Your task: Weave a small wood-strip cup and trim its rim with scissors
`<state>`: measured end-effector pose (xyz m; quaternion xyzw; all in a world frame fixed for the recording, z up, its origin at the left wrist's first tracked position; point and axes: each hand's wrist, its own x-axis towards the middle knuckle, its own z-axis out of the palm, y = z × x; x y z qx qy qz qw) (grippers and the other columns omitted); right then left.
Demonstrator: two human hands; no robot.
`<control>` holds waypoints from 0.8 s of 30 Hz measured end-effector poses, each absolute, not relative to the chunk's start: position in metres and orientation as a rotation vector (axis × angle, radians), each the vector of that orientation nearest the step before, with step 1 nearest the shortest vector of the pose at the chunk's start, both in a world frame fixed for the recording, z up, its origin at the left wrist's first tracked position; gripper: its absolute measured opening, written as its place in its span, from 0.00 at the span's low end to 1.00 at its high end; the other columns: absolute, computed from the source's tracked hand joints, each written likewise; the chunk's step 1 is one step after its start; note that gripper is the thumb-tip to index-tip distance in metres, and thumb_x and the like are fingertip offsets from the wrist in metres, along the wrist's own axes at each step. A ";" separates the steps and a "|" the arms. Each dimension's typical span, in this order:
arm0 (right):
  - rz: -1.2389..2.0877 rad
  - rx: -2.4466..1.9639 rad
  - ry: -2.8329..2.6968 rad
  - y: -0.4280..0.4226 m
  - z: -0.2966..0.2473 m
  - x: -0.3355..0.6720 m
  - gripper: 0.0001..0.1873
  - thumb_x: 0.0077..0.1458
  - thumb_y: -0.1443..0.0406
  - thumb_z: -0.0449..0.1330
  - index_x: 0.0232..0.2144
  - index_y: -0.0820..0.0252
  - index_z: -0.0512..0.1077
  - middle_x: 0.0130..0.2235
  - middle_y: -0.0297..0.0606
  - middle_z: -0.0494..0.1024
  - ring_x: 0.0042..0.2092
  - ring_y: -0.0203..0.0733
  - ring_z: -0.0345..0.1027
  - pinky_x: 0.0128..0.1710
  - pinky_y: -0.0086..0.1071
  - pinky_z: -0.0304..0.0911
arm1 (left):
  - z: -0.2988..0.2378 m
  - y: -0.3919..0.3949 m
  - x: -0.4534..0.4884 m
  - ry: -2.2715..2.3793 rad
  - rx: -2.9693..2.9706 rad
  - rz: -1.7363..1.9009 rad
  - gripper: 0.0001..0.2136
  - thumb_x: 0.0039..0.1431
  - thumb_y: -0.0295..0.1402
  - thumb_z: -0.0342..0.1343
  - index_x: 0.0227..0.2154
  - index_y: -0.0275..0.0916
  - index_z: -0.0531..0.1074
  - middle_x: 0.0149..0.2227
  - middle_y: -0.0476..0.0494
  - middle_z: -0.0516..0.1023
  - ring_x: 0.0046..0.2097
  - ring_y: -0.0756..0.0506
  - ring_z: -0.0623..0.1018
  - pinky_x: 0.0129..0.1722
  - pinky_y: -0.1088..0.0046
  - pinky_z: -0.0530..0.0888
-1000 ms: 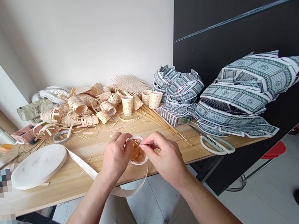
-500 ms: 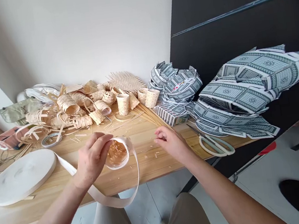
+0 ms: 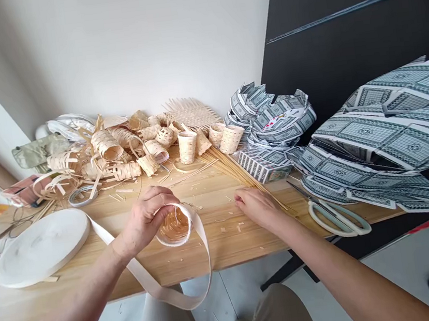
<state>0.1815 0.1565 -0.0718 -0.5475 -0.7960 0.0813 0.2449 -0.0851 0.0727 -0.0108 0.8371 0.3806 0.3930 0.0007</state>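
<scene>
My left hand (image 3: pixel 144 224) grips a small woven bamboo cup (image 3: pixel 174 226), which has a white strap (image 3: pixel 151 280) wrapped around its rim. The strap hangs in a loop below the table edge and runs back to a large white strap roll (image 3: pixel 43 247) lying flat on the table. My right hand (image 3: pixel 257 208) rests on the wooden table (image 3: pixel 217 248) apart from the cup, its fingers closed and nothing visible in them. Its fingertips are close to a spread bundle of thin bamboo sticks (image 3: pixel 235 171).
Behind the hands lies a heap of woven bamboo pieces (image 3: pixel 107 152), with small cups (image 3: pixel 188 146) and a woven mat (image 3: pixel 193 113). Folded playing-card structures (image 3: pixel 380 140) cover the table's right side, with green-handled scissors (image 3: pixel 339 218) near its edge. Bamboo scraps are scattered about.
My right hand has moved away from the cup, rightward to the table near the sticks. My left hand keeps hold of the strapped cup, and the head view has shifted slightly.
</scene>
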 end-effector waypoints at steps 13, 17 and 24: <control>1.946 -0.459 -1.868 0.115 -0.039 0.150 0.33 0.46 0.54 0.63 0.53 0.57 0.62 0.38 0.36 0.71 0.36 0.36 0.68 0.33 0.30 0.66 | 0.024 0.050 -0.066 0.850 2.490 1.135 0.17 0.59 0.44 0.46 0.29 0.43 0.77 0.36 0.41 0.74 0.41 0.46 0.74 0.43 0.68 0.71; 1.946 -0.517 -1.716 0.100 -0.044 0.150 0.33 0.41 0.61 0.68 0.51 0.57 0.64 0.38 0.33 0.70 0.34 0.31 0.65 0.31 0.24 0.62 | 0.022 0.044 -0.068 0.881 2.418 1.086 0.15 0.58 0.43 0.48 0.30 0.44 0.77 0.39 0.40 0.73 0.43 0.45 0.73 0.43 0.68 0.71; 1.664 -0.601 -1.819 0.081 -0.047 0.140 0.29 0.40 0.64 0.66 0.47 0.59 0.65 0.38 0.34 0.72 0.38 0.37 0.67 0.38 0.31 0.63 | 0.021 0.041 -0.071 0.928 2.412 1.110 0.10 0.58 0.39 0.51 0.35 0.43 0.76 0.43 0.41 0.71 0.47 0.46 0.72 0.47 0.69 0.69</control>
